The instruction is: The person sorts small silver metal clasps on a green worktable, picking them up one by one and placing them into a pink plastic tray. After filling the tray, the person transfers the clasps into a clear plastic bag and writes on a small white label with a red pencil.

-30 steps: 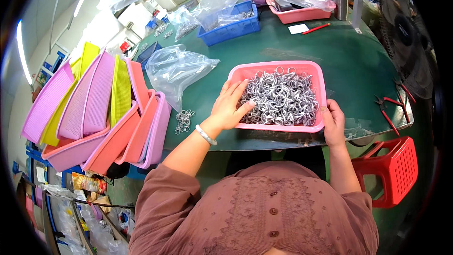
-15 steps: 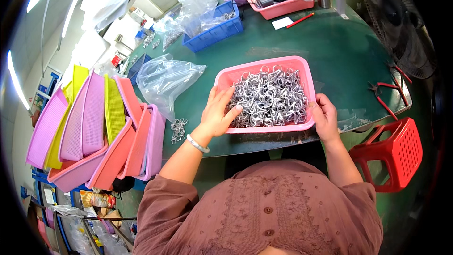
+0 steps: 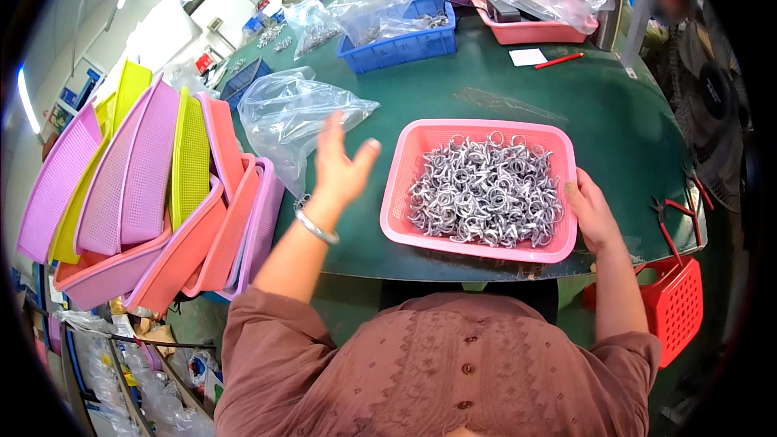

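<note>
A pink plastic basket (image 3: 396, 222) rests near the front edge of the green table, heaped with small silver-grey metal rings (image 3: 486, 190). My right hand (image 3: 595, 212) grips its right side, thumb at the rim and fingers along the outer wall. Away to the left of the basket, my left hand (image 3: 340, 168) is raised with fingers spread and nothing in it, slightly blurred. Just beyond that hand lies a clear plastic bag (image 3: 283, 109), partly covered by it. The small pile of rings near my left wrist is mostly hidden.
Stacked pink, purple and yellow-green baskets (image 3: 190, 162) lean at the left. A blue crate (image 3: 396, 53) and a pink tray (image 3: 534, 32) stand at the back, near a red pencil (image 3: 558, 61). Red-handled pliers (image 3: 668, 226) lie at the right edge, above a red stool (image 3: 676, 307).
My left hand has let go of the basket's left side and lifted away to the left. My right hand stays on the basket. The whole view has shifted somewhat.
</note>
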{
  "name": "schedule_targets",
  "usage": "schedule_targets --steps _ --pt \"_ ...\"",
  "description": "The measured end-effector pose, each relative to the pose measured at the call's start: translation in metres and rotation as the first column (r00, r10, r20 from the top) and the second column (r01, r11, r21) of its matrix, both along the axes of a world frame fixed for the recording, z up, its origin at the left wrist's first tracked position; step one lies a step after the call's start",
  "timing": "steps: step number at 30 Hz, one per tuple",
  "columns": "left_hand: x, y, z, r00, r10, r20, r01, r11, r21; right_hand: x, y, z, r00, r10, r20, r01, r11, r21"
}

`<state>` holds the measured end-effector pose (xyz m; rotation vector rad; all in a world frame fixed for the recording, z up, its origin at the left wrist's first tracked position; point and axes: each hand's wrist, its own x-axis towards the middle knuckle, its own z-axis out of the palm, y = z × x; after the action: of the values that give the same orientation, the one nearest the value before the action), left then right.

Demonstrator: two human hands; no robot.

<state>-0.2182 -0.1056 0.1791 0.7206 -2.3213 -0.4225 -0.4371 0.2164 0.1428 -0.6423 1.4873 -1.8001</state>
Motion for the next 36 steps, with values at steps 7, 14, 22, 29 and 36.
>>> schedule_targets --steps 7,14,22,29,36 --pt "-0.004 -0.085 0.043 0.64 0.488 0.593 -0.407 0.87 -0.277 -0.014 -0.01 0.019 0.987 0.148 0.069 -0.161 0.954 0.254" --pt "-0.003 -0.124 0.018 0.618 0.413 0.668 -0.205 0.906 -0.371 -0.007 -0.019 0.017 0.99 0.0 0.141 -0.03 0.976 0.216" --pt "-0.029 -0.1 0.052 0.96 0.046 0.275 0.053 0.938 -0.341 -0.015 -0.03 0.037 0.939 0.093 0.33 -0.104 0.994 0.017" --pt "-0.038 -0.058 0.062 0.934 -0.263 0.241 0.348 0.82 -0.455 -0.006 -0.025 0.024 0.903 0.015 0.429 -0.022 1.0 0.012" --pt "-0.019 -0.063 0.056 0.862 -0.441 0.25 0.5 0.823 -0.272 -0.01 0.042 0.013 0.907 -0.126 0.401 0.191 0.973 -0.127"
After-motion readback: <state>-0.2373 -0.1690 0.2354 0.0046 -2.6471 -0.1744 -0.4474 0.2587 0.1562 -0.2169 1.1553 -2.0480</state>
